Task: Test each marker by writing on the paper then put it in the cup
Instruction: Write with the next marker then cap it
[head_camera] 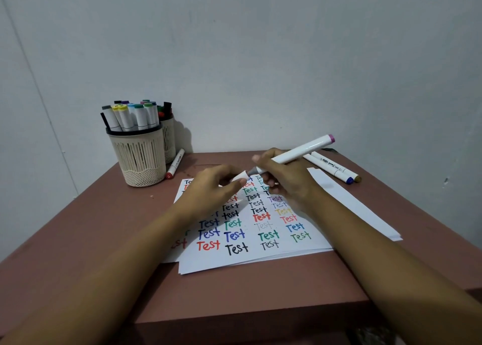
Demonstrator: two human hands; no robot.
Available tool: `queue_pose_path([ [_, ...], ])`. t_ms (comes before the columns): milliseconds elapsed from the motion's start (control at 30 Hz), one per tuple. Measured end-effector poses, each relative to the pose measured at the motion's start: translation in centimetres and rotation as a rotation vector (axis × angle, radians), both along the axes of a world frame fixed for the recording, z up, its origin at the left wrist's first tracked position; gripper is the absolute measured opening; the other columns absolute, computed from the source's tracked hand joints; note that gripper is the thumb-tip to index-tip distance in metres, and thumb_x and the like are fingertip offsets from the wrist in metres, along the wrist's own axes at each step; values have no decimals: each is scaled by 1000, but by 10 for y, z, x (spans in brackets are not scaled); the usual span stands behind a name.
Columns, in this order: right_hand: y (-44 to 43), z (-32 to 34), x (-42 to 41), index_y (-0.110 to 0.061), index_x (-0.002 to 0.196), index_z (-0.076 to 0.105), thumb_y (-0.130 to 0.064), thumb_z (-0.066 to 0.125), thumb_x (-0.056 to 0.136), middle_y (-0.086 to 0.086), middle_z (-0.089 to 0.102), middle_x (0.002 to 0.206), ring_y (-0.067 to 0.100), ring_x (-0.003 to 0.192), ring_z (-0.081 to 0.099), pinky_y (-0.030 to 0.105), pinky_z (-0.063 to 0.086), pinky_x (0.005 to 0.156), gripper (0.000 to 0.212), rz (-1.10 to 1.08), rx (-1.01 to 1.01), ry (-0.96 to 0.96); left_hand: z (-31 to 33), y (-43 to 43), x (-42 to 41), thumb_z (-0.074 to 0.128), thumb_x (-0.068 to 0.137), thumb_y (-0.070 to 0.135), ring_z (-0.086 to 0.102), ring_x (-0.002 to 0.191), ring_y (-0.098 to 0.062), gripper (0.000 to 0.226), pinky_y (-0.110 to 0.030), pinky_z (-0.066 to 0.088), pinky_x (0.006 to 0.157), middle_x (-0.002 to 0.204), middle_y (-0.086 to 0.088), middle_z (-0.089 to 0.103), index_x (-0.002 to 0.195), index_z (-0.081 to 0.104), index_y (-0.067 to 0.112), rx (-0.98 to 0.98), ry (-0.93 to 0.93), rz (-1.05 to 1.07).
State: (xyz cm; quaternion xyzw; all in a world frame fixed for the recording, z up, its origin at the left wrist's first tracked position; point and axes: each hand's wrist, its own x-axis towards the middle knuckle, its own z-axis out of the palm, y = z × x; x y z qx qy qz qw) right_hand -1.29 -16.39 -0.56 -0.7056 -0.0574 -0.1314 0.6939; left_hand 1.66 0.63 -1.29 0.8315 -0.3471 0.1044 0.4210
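The right hand (284, 179) is what I look at first. Its fingers are curled round a white marker (300, 151), low on the barrel. The barrel leans up and to the right, so the pink end stands high above the table (234, 292). The left hand (211, 192) is just beside it and pinches the cap (240, 177) of this marker between the thumb and the fingertips. The open side of the cap is right at the grey neck of the marker, and I cannot tell if the tip is inside it or just out of it. Both hands are above the far part of the paper (260, 243).

The paper lies in the middle of the reddish-brown table, on top of a few other sheets. It is covered with columns of the word "Test" in black, red, blue, green, purple and yellow. The cup (140, 159), cream with a slotted wall, stands at the far left corner and is full of markers standing upright. A second cup (170, 141) stands just behind it, mostly hidden. A red-tipped marker (175, 163) lies flat just beside the foot of the cups. At the far right two markers (332, 167), one with a blue end and one with an ochre end, lie side by side. Near them a long white strip (347, 201) of paper lies beside the sheets. Behind all is a plain pale wall (260, 57).
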Motion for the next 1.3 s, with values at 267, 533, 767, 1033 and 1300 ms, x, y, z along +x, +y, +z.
queue_pose_path([
  [267,5,4,-2,-9,68,66,-37,57,92,5,56,53,13,47,49,19,38,44,38,63,191,-5,1,-2,-5,54,92,28,60,71,-11,14,-32,49,69,81,5,67,101,62,21,-22,30,-10],
  [533,10,0,1,-6,65,58,-26,57,94,5,49,49,12,42,44,23,35,45,36,-49,131,-54,-2,-7,-6,54,93,28,54,62,-30,23,-41,45,60,70,-13,63,80,62,11,-25,-9,-39],
  [767,15,-5,6,-15,46,60,-11,54,94,5,50,49,11,40,41,20,33,41,48,-59,254,-61,-6,-9,-5,54,93,28,44,55,-14,22,-32,35,54,61,-5,52,76,61,16,-84,15,-61],
  [1033,15,-7,8,-10,55,57,-13,52,94,6,47,48,12,40,39,21,29,41,39,-63,230,-47,-5,-9,-7,54,94,27,45,57,-15,23,-30,35,55,63,-8,55,82,65,11,-86,19,-52],
  [1300,8,6,6,-17,61,57,-36,52,95,0,52,57,13,55,48,27,37,56,39,-205,248,6,7,1,-12,45,94,40,54,76,0,34,-19,40,63,86,16,58,118,59,20,125,-116,118],
])
